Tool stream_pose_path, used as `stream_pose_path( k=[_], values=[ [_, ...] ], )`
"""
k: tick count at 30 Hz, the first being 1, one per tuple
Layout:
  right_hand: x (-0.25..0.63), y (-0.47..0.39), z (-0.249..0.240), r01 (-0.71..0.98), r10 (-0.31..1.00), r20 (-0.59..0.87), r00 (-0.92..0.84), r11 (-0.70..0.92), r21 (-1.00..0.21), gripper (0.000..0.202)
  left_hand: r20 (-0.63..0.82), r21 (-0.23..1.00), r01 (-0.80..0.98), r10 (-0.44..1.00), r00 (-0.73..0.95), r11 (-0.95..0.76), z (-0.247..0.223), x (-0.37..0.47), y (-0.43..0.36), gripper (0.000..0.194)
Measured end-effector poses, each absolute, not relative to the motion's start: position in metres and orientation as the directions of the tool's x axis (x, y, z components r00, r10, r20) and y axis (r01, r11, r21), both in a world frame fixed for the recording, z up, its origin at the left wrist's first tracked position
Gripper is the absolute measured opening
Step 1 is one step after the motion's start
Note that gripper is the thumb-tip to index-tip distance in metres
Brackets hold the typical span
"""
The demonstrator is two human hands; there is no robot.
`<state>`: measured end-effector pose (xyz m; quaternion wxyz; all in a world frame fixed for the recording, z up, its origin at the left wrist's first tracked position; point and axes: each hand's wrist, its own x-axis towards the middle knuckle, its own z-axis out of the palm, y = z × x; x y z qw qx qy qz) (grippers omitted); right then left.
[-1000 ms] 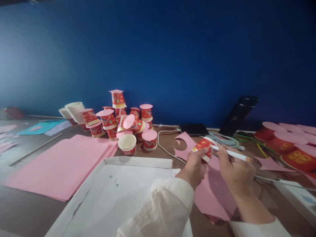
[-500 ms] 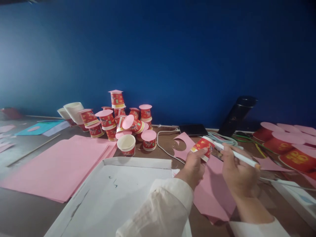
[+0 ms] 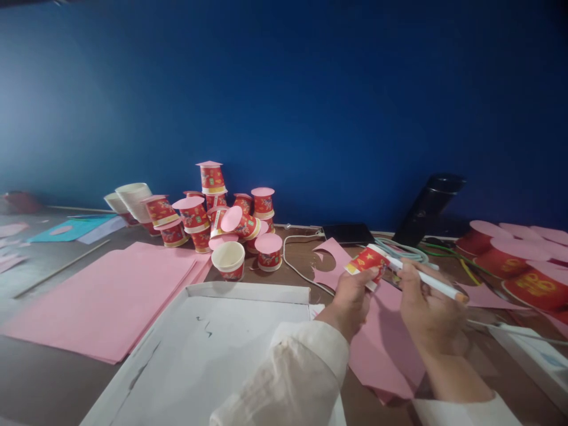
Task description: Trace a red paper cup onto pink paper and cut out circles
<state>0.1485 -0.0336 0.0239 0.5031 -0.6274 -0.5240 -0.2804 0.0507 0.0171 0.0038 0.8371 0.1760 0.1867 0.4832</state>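
Held tilted in my left hand point(image 3: 350, 296) is a small red paper cup point(image 3: 369, 259) with a gold pattern and a white edge. My right hand point(image 3: 428, 310) grips a white glue pen or marker point(image 3: 428, 279) with an orange end; its tip points at the cup's pale end and seems to touch it. Below both hands lies a cut sheet of pink paper point(image 3: 388, 349). Left of them, an upright open paper cup point(image 3: 228, 259) stands in front of several stacked red cups point(image 3: 190, 216) topped with pink paper discs.
A white shallow tray point(image 3: 248, 293) lies in front, with pink sheets point(image 3: 102, 296) on its left. Nested cups point(image 3: 134, 198) stand at the back left. A black bottle point(image 3: 428, 207), a phone point(image 3: 348, 232) and cables line the wall. Larger red cups point(image 3: 535, 284) with pink tops are at right.
Almost nothing differs. The cup in my left hand has shifted very slightly to the right; the pen stays at its pale end.
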Motion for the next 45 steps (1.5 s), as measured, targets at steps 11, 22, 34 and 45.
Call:
stream_pose_path(
  k=[11,22,34,45],
  values=[
    [0.1477,-0.0309,0.0229,0.947,0.368,0.886,0.281,0.044,-0.319,0.035,-0.062,0.506,-0.737,0.872,0.487,0.447,0.0036,0.0501,0.0176,0.047],
    [0.1482,-0.0323,0.0268,0.964,0.382,0.892,0.24,0.017,-0.267,0.032,-0.053,0.515,-0.733,0.87,0.491,0.445,0.0025,0.05,0.0175,0.045],
    [0.1462,-0.0313,0.0258,0.967,0.376,0.896,0.236,0.002,-0.256,0.036,-0.081,0.511,-0.724,0.864,0.497,0.464,0.0092,0.0473,0.0154,0.044],
    [0.1444,-0.0321,0.0254,0.948,0.423,0.855,0.299,-0.029,-0.317,0.038,-0.098,0.504,-0.724,0.864,0.494,0.471,0.0049,0.0495,0.0177,0.044]
  ],
)
